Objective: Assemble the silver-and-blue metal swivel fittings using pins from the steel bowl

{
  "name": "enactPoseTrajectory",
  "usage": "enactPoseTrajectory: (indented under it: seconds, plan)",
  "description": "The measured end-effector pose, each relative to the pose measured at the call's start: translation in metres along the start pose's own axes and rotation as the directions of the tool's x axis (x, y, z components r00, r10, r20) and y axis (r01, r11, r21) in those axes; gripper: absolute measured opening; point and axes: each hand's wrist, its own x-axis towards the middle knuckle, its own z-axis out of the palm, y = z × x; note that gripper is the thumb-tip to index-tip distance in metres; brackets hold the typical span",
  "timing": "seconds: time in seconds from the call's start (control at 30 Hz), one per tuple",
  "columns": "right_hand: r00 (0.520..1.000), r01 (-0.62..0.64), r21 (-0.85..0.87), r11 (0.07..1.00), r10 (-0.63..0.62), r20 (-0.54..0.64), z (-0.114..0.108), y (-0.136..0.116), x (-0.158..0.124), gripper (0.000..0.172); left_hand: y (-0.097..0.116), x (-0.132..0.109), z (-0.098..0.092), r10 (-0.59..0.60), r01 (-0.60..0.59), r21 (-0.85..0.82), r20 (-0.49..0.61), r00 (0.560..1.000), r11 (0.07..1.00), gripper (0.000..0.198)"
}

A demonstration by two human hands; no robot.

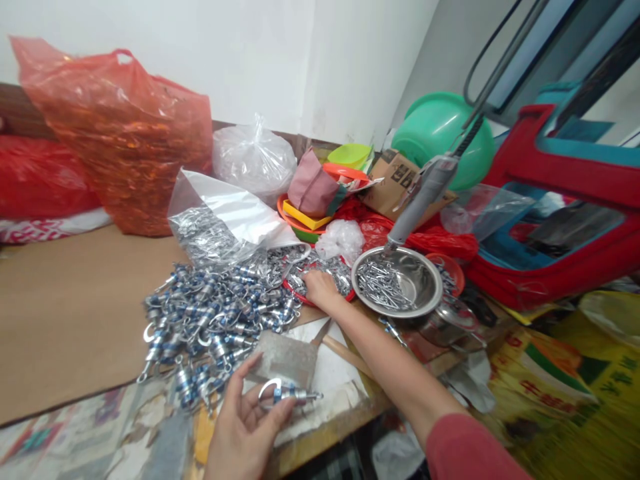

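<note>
My left hand [245, 427] is near the bottom of the head view, fingers curled around a small metal clip with a blue band [287, 393]. Just beyond it lies a big heap of the same blue-and-silver clips [210, 320] on the brown board. My right hand [320, 288] reaches forward over a red dish of small metal parts [345, 277], fingers bent down into the parts; what they grip is hidden. To its right a steel bowl [425, 293] holds silver pins. A grey metal block [287, 357] lies between my hands.
An electric screwdriver [425, 193] hangs on a cord above the steel bowl. Plastic bags of parts [220, 220], a red bag [115, 127], stacked coloured dishes [305, 217], a green basin [440, 133] and a red-blue case [560, 200] crowd the back and right. Bare brown board [65, 313] lies left.
</note>
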Motion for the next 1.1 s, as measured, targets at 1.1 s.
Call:
enactPoseTrajectory:
  seconds: [1.1]
  plan:
    - [0.769, 0.638, 0.359, 0.681, -0.541, -0.342, -0.016, -0.042, -0.137, 0.020, -0.003, 0.005, -0.001, 0.017, -0.019, -0.111, -0.016, 1.000, 0.994, 0.084]
